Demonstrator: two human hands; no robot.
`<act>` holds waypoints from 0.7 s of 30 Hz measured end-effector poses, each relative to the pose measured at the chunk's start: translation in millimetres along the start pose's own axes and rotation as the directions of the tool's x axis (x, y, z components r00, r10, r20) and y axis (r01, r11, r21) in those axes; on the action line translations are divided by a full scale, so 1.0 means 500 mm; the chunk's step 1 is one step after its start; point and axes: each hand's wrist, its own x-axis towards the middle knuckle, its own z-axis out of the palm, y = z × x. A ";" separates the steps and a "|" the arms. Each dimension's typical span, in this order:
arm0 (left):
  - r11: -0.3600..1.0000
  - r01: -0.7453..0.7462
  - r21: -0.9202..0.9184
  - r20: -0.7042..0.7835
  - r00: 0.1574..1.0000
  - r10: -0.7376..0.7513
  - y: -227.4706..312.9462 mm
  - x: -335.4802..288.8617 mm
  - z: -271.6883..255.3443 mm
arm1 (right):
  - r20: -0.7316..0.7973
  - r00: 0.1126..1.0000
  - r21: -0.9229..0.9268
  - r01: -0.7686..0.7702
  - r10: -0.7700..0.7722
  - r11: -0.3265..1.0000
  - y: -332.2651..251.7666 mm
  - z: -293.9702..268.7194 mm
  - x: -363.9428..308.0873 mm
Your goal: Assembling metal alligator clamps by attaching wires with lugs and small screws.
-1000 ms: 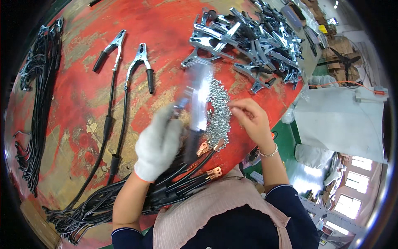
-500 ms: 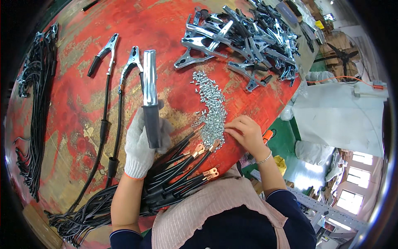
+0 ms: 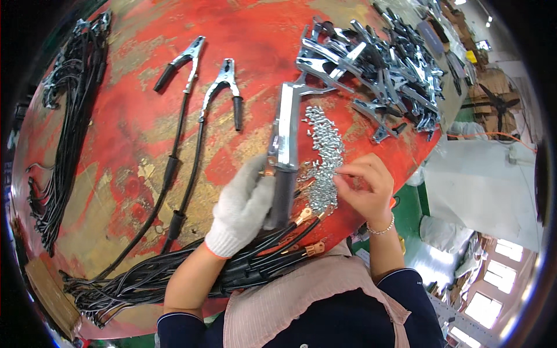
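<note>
Cable clamp (image 3: 287,130), silvery metal with black grip sleeve: raised above the red, worn table (image 3: 261,35), just left of the small silvery screws (image 3: 326,148). Left hand (image 3: 242,203), in white knit glove: grasps the clamp by its lower part. Right hand (image 3: 368,184), bare: thumb and fingers bent toward one another at the screws' right edge; whether they pinch one cannot be told. Copper lugs (image 3: 304,216) on black cables: near the pile's lower end. Clamp heap (image 3: 371,66): beyond the screws. Two cabled clamps (image 3: 225,75): side by side, at left. Cable bundle (image 3: 78,116): far left.
</note>
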 end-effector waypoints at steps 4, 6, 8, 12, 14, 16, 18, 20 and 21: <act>0.994 -0.016 0.108 -0.058 0.998 0.022 -0.004 0.003 0.008 | -0.040 0.976 0.118 0.216 -0.213 0.969 -0.058 0.070 0.071; 0.982 -0.063 0.176 -0.039 0.997 0.071 -0.003 0.000 0.007 | 0.003 0.964 0.117 0.263 -0.265 0.958 -0.056 0.089 0.080; 0.977 -0.088 0.194 -0.024 0.995 0.094 -0.004 0.001 0.008 | 0.022 0.963 0.071 0.267 -0.269 0.961 -0.056 0.098 0.084; 0.954 -0.127 0.271 0.004 0.991 0.131 0.009 -0.004 0.005 | 0.040 0.963 0.048 0.265 -0.267 0.963 -0.067 0.099 0.092; 0.945 -0.142 0.294 0.012 0.989 0.145 0.012 -0.007 0.004 | 0.041 0.966 0.052 0.255 -0.257 0.966 -0.074 0.098 0.094; 0.928 -0.148 0.341 0.014 0.988 0.152 0.017 -0.007 0.003 | 0.046 0.969 0.043 0.242 -0.243 0.969 -0.078 0.096 0.095; 0.925 -0.152 0.348 0.014 0.987 0.158 0.016 -0.007 0.003 | 0.046 0.969 0.028 0.240 -0.241 0.970 -0.079 0.094 0.095; 0.936 -0.156 0.315 0.009 0.987 0.161 0.011 -0.007 0.003 | 0.051 0.971 0.011 0.234 -0.234 0.972 -0.080 0.092 0.094; 0.934 -0.153 0.323 0.009 0.987 0.159 0.013 -0.008 0.003 | 0.056 0.972 0.001 0.229 -0.228 0.974 -0.081 0.092 0.092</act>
